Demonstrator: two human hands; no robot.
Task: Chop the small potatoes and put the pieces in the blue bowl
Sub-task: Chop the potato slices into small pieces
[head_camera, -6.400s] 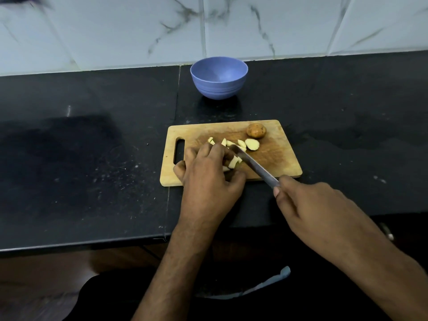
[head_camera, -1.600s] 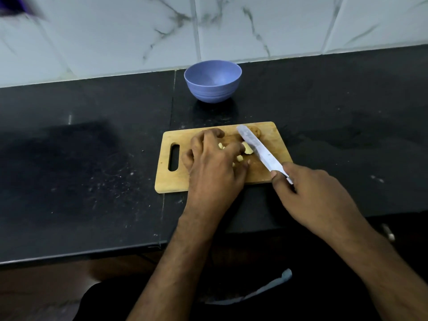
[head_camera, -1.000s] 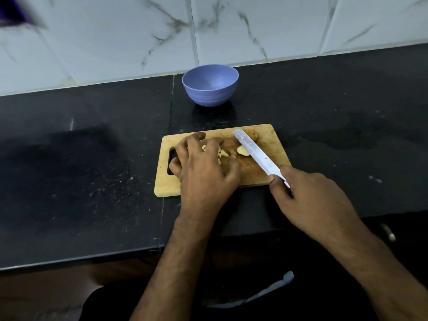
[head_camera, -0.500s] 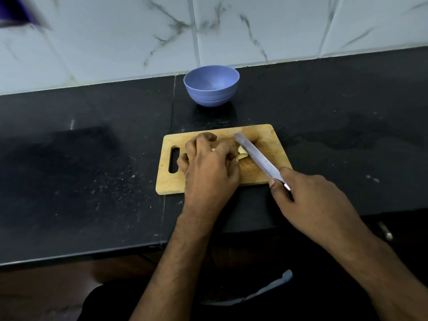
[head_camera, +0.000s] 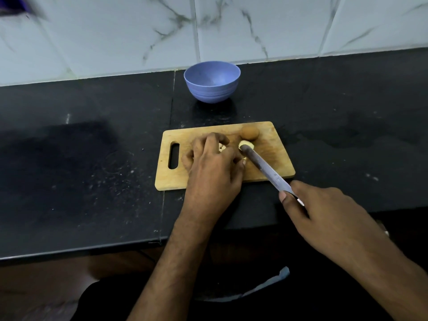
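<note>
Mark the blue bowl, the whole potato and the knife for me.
blue bowl [head_camera: 212, 92]: head view, outer front wall.
whole potato [head_camera: 249, 133]: head view, middle of its brown skin.
knife [head_camera: 264, 166]: head view, mid-blade.

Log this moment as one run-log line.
left hand: gathering cut pieces on board | right hand: holds knife | whole potato: uncut | blue bowl: empty

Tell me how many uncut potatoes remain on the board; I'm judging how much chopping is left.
1: the whole potato sits at the far right of the cutting board. Others could be hidden under the left hand.
</note>
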